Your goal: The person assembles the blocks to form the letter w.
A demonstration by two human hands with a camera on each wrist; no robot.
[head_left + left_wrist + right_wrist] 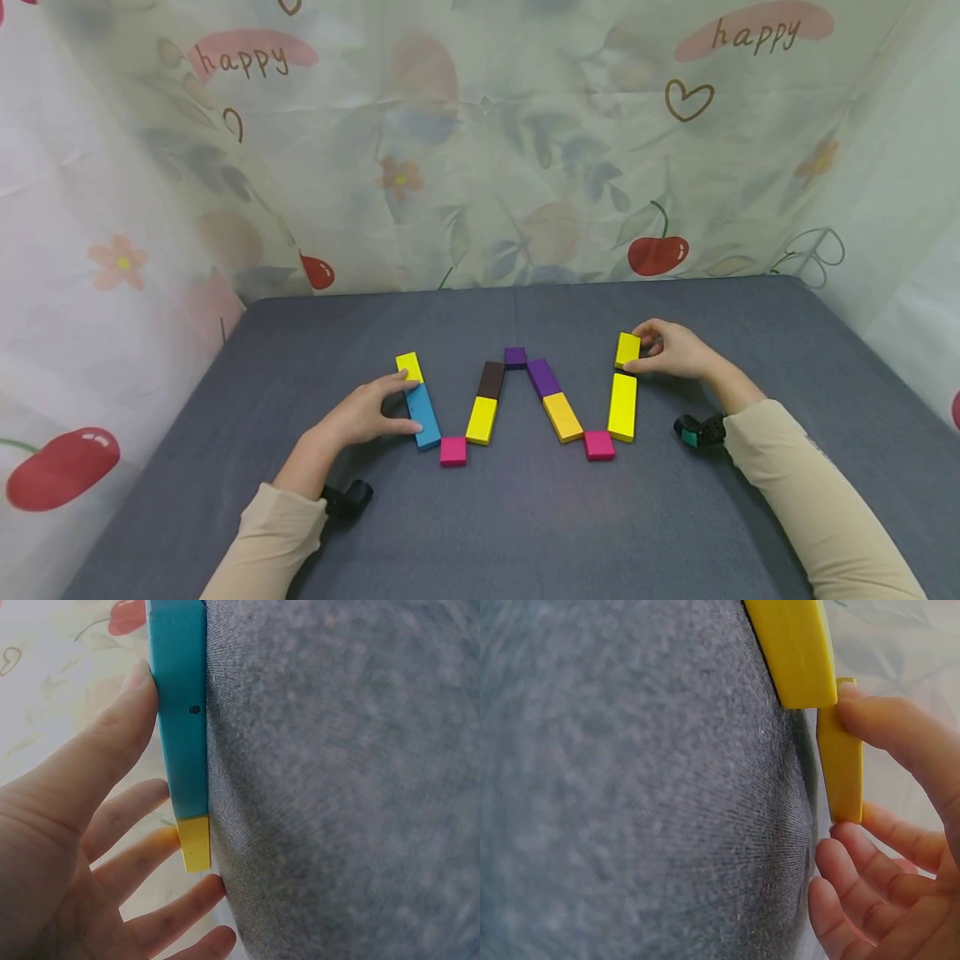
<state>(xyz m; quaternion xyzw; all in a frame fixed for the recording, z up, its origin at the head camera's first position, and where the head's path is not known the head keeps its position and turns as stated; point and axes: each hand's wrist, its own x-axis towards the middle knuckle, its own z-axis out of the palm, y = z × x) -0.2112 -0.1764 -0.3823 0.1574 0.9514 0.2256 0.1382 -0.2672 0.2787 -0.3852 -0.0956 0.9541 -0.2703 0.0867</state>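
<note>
Colored wooden blocks form a zigzag like a W on a grey cloth. My left hand (367, 410) rests its fingers and thumb against the left stroke, a blue block (423, 417) topped by a yellow block (408, 365). In the left wrist view the thumb touches the blue block's side, fingers extended. My right hand (675, 350) pinches a small yellow block (627, 351) between thumb and fingers, just beyond the upper end of a longer yellow block (622, 408). A thin gap shows between these two in the head view.
Between the hands lie pink blocks (453, 452) at the lower corners, a brown block (491, 380), a small purple block (515, 358) at the peak, a longer purple block (543, 379) and an orange-yellow block (562, 417). A patterned curtain (480, 167) hangs behind the table (510, 525).
</note>
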